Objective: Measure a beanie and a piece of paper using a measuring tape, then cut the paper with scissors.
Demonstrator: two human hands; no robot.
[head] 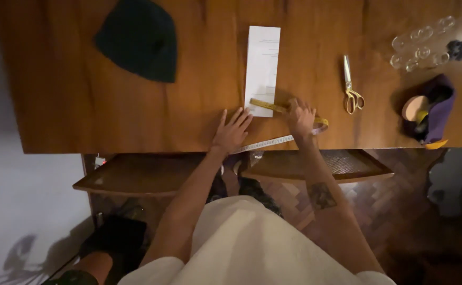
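Yellow measuring tape (281,111) pinched in right hand (300,119); left hand (232,131), fingers spread flat beside it, steadies white paper strip (262,68).

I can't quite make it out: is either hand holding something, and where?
The right hand pinches the yellow measuring tape near its middle. The left hand holds nothing, lying flat by the white paper.
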